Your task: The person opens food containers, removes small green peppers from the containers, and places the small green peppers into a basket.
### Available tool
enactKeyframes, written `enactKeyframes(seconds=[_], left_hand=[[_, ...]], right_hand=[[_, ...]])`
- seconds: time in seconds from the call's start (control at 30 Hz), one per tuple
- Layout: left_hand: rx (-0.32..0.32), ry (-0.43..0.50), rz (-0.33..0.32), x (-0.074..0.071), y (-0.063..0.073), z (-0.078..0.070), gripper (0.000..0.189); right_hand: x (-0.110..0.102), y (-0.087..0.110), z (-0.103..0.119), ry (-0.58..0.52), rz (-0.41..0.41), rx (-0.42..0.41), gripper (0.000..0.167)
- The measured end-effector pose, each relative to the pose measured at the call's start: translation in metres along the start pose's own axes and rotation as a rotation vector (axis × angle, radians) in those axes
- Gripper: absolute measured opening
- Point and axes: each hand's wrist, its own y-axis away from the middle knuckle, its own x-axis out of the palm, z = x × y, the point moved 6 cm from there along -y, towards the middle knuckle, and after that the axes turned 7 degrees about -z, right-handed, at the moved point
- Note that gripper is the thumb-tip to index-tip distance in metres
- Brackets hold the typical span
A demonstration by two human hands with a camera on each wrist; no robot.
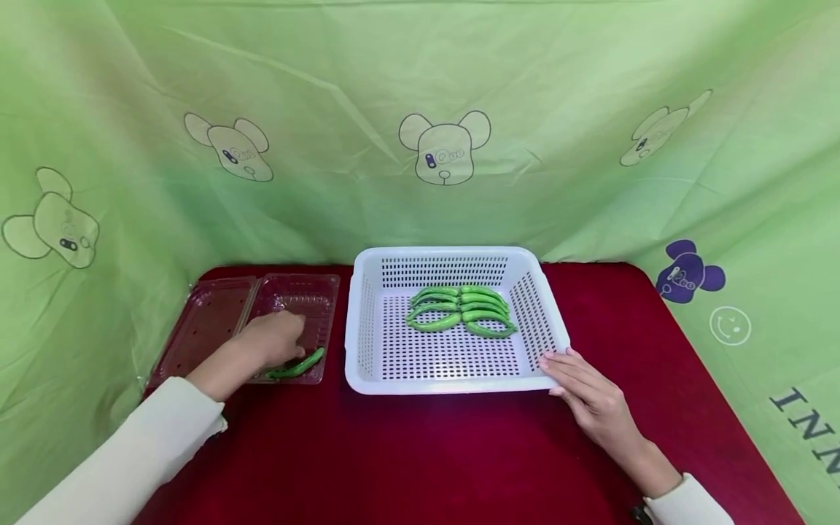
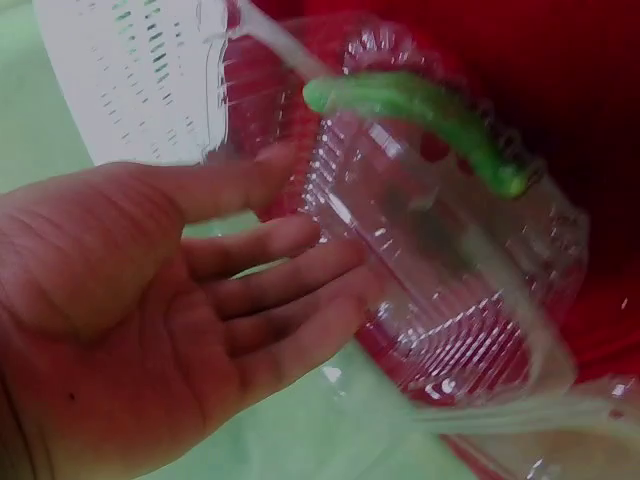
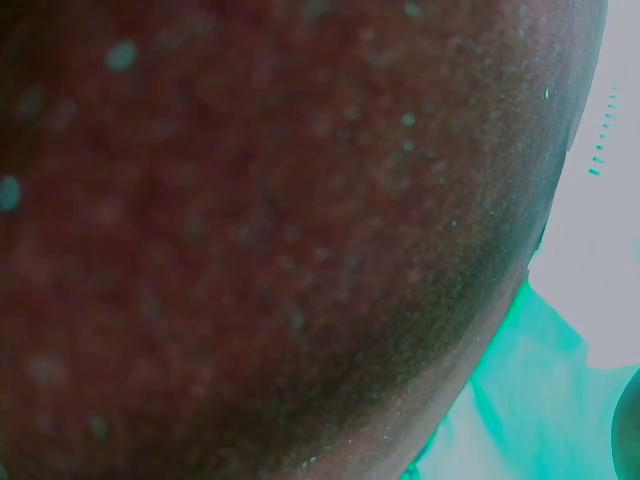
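Observation:
My left hand (image 1: pixel 274 339) is over the clear plastic clamshell box (image 1: pixel 331 313) at the left, its fingers loosely extended with nothing in them. A single green chili pepper (image 1: pixel 298 367) lies in the box near its front edge; in the left wrist view this pepper (image 2: pixel 420 105) is beyond the fingertips, apart from them. My right hand (image 1: pixel 590 397) holds the front right corner of the white plastic basket (image 1: pixel 453 386), fingers over the rim and thumb at the outer side. Inside the basket, several green chili peppers (image 1: pixel 436 322) lie in two side-by-side columns. Mostly blurred skin fills the right wrist view.
A dark red cloth (image 1: pixel 420 459) covers the table. The box's open lid (image 1: pixel 213 310) lies at its left. A green curtain (image 1: pixel 328 204) with printed bear heads surrounds the back and sides.

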Motion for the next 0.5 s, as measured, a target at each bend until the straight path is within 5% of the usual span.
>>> enactKeyframes(seconds=[0.1, 0.3, 0.5], left_hand=[[0.0, 0.058, 0.045, 0.01, 0.004, 0.001, 0.022], [0.026, 0.137, 0.038, 0.017, 0.003, 0.001, 0.037], [0.047, 0.186, 0.031, 0.024, 0.002, 0.004, 0.031]], right_hand=[[0.0, 0.0, 0.0, -0.005, 0.002, 0.003, 0.037], [0.0, 0.0, 0.002, -0.011, -0.003, -0.001, 0.037], [-0.002, -0.001, 0.002, -0.018, -0.008, -0.007, 0.037]])
